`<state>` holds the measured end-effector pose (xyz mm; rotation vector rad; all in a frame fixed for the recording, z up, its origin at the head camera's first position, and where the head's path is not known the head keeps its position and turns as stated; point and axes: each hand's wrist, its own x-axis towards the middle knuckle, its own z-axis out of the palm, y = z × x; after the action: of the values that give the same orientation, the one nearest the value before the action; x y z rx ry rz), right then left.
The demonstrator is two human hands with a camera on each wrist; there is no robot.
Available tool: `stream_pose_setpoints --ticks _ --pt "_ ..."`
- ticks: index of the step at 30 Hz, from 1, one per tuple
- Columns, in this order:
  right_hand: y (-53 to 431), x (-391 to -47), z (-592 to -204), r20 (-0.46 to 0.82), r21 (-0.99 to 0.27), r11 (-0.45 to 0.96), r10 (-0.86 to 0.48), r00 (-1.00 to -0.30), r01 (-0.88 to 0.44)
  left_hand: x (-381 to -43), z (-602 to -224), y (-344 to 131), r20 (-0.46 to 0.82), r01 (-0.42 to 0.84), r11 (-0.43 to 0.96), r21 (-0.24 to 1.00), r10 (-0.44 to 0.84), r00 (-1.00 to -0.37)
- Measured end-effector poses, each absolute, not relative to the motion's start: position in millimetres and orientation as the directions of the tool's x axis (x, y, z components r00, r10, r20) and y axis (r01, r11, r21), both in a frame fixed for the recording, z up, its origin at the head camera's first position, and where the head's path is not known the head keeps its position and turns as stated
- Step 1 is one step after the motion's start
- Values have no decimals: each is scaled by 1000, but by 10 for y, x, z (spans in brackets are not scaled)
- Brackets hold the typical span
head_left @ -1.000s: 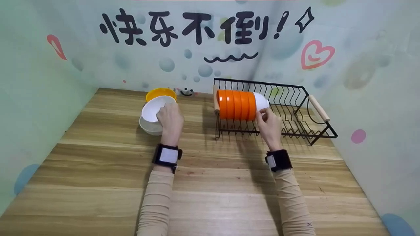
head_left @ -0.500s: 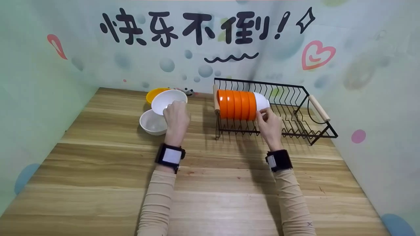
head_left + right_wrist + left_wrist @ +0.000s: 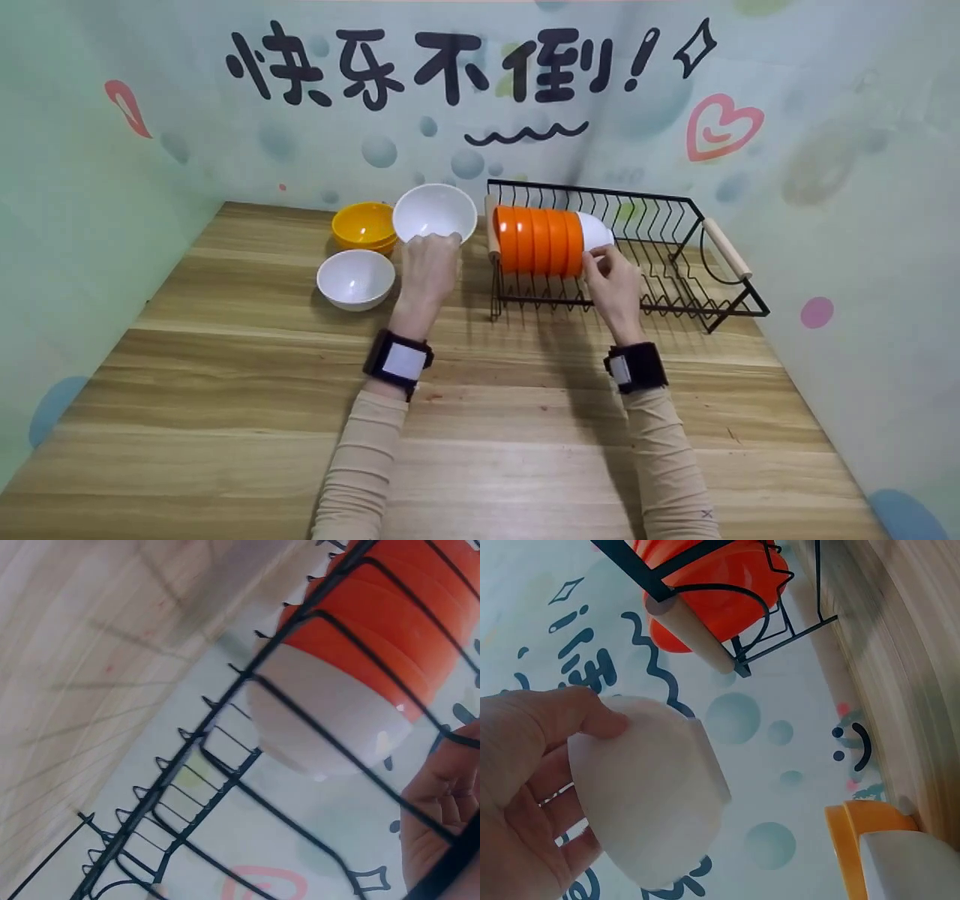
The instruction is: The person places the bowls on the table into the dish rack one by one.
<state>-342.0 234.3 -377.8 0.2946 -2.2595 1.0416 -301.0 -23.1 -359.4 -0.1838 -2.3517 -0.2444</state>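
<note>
My left hand (image 3: 429, 274) grips a white bowl (image 3: 435, 211) by its near rim and holds it raised, opening toward the head camera. In the left wrist view, the thumb lies on the outside of this bowl (image 3: 656, 791) and the other fingers are behind it. At the drying rack, my right hand (image 3: 616, 289) pinches at the rim of another white bowl (image 3: 596, 231), which lies on its side. That bowl sits against a row of nested orange bowls (image 3: 536, 240). The right fingertips are partly hidden.
The black wire rack (image 3: 675, 309) has wooden handles and bare slots right of the bowls. Stacked yellow bowls (image 3: 364, 225) stand at the back left, with a white bowl (image 3: 355, 279) before them on the wooden table (image 3: 480, 450). A printed backdrop (image 3: 375, 150) rises behind.
My left hand has carried its white bowl to the right, away from the white bowl on the table, bringing the yellow bowls into view. The right hand has stayed put.
</note>
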Motion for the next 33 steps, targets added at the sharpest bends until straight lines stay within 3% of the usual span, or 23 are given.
stream_pose_setpoints --ticks 10,19,27,33 --pt "2206 -3253 -3628 523 -760 461 14 -852 -458 -2999 -3620 -87 738 425 905 30 267 -620" --pt "2089 -3171 -3601 384 -888 233 -94 -918 -395 -3005 -3671 56 756 566 819 -94 428 -494" --pt "2005 -3159 -3645 311 -946 28 -194 -930 -323 -3002 -3713 146 768 622 760 -186 507 -390" --pt "1976 -3157 -3693 313 -950 -72 -227 -922 -305 -3001 -3744 193 771 655 729 -199 529 -355"
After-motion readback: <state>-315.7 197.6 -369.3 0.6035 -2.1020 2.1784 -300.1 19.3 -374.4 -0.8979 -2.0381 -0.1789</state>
